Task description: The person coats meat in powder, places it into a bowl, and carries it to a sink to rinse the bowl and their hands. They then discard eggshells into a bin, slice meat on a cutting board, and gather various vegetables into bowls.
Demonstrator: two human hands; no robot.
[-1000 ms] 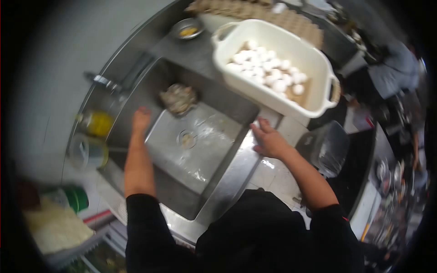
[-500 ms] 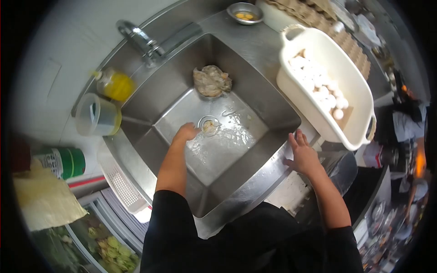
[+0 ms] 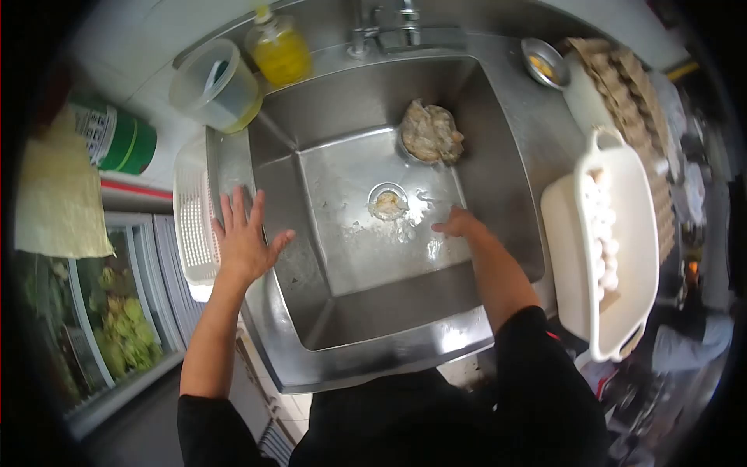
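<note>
My left hand (image 3: 246,243) is spread over the left rim of the steel sink (image 3: 366,284), fingers apart and nothing in it. My right hand (image 3: 462,224) reaches low inside the basin, right of the drain; its thumb and a finger stand apart, and nothing shows in it. A pale, wet clump of scraps (image 3: 388,205) covers the drain. At the back right of the basin, a bowl heaped with eggshells (image 3: 433,132) rests in the corner. Wet patches shine on the sink floor.
Right of the sink stands a white tub (image 3: 564,257) of eggs, beside egg cartons (image 3: 622,86) and a metal bowl (image 3: 546,62) with yolks. A yellow soap bottle (image 3: 282,53), plastic container (image 3: 222,93) and perforated basket (image 3: 194,210) line the left. The faucet (image 3: 408,27) is behind.
The view has turned. My left hand has left the basin for the left rim, fingers spread. My right hand has moved from the right rim into the basin.
</note>
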